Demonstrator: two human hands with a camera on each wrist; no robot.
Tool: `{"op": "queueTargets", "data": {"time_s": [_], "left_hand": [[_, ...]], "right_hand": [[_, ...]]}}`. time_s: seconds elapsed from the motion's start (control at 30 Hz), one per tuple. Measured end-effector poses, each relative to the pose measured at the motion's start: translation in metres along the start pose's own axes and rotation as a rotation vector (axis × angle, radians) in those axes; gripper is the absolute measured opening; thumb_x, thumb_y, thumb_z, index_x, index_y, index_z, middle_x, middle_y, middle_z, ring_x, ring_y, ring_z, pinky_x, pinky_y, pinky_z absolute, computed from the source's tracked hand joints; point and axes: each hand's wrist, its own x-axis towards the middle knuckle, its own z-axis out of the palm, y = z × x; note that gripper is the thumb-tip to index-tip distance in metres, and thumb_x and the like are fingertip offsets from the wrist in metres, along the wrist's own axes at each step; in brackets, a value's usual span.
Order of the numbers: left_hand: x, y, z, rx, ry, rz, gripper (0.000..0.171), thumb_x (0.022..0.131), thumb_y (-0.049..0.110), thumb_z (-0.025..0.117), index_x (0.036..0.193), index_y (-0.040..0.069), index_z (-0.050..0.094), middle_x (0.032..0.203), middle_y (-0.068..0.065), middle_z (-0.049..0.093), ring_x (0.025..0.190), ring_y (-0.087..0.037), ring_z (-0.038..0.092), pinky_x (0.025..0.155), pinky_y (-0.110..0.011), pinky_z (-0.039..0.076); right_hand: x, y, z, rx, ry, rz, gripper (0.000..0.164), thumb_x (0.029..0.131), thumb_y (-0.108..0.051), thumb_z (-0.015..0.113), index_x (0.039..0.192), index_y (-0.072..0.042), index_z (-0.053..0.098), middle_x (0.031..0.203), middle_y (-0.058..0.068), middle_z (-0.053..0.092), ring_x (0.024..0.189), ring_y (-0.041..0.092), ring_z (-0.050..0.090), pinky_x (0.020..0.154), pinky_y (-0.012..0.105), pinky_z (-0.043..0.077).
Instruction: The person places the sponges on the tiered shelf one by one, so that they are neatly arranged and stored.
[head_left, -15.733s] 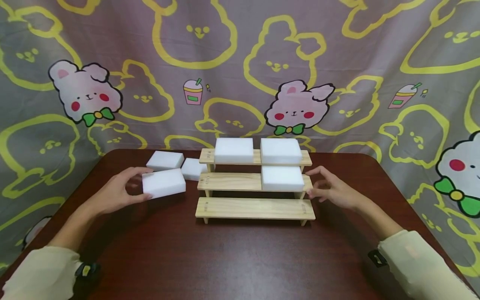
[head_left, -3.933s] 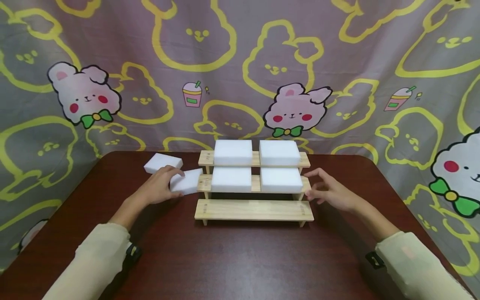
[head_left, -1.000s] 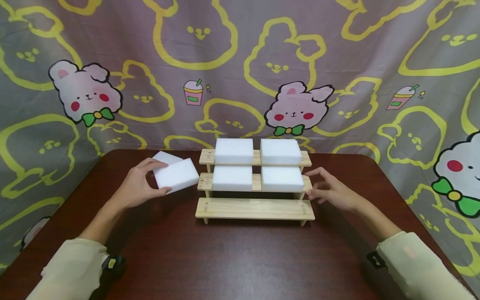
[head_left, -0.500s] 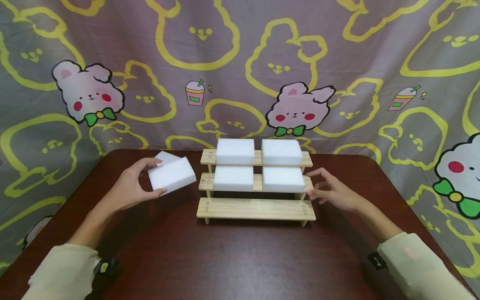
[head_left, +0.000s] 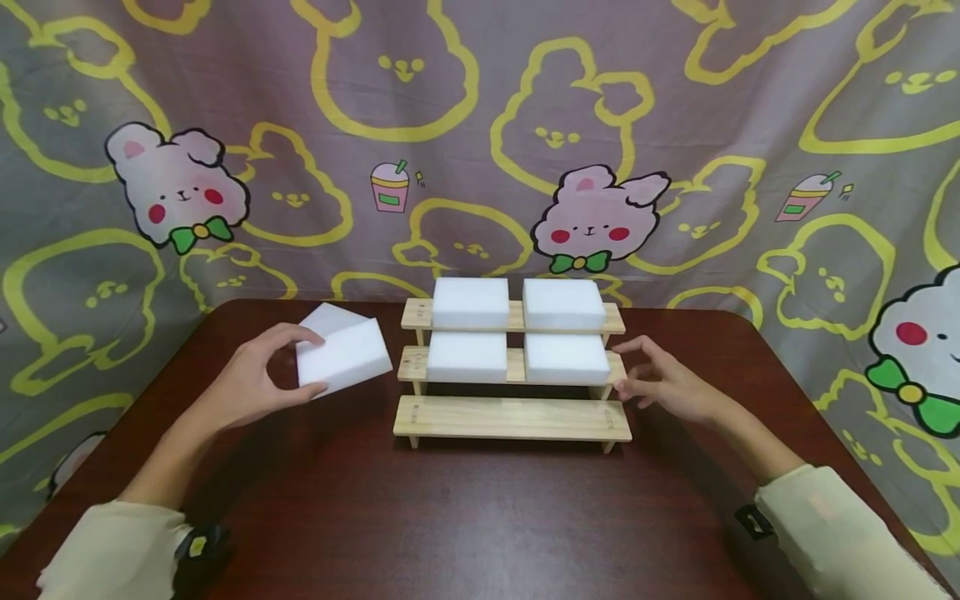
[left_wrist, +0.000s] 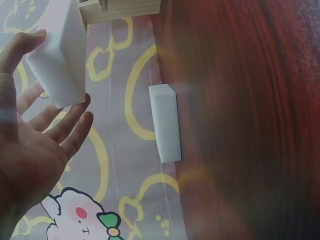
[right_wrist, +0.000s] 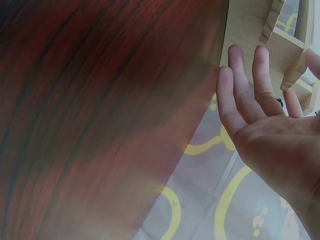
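Note:
My left hand (head_left: 247, 375) pinches a white foam block (head_left: 347, 357) between thumb and fingertips, left of a three-step wooden stand (head_left: 510, 417). The block is tilted and, in the left wrist view, appears raised off the table. Behind it lies another white foam block (head_left: 327, 315), partly hidden. Two white blocks sit on the top step, and two more, a left block (head_left: 467, 357) and a right block (head_left: 566, 357), on the middle step. My right hand (head_left: 671, 385) grips the right end of the middle step with thumb and index finger; its other fingers (right_wrist: 234, 95) extend free.
The stand's lowest step holds no block. The dark reddish-brown table (head_left: 480, 517) has rounded back corners. A patterned curtain (head_left: 450, 150) hangs right behind it.
A second block has come onto the middle step since the earliest frame. Since then my left hand has taken the block beside the stand and brought it leftward. My right hand stays put.

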Motion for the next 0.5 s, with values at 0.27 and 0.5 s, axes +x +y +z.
{"op": "queueTargets", "data": {"time_s": [0.27,0.5], "left_hand": [[-0.0046,-0.0019,-0.0063,-0.079,-0.006,-0.012,0.058,0.071,0.005,0.094,0.123,0.008,0.068,0.122,-0.013,0.065,0.096,-0.005,0.053,0.081,-0.009,0.049],[-0.0087,-0.0007,-0.0091,-0.121,-0.06,-0.016,0.059,0.074,0.004,0.092,0.127,0.009,0.068,0.129,-0.008,0.062,0.1,-0.004,0.053,0.08,-0.014,0.051]], "right_hand": [[-0.0004,-0.0006,0.0007,0.006,0.005,-0.006,0.054,0.101,-0.012,0.066,0.143,0.0,0.035,0.101,0.018,0.071,0.093,0.026,0.07,0.078,0.043,0.057],[-0.0008,-0.0013,0.0008,0.009,0.009,0.002,0.054,0.101,-0.012,0.066,0.144,0.0,0.035,0.101,0.018,0.071,0.093,0.025,0.07,0.078,0.043,0.058]]}}
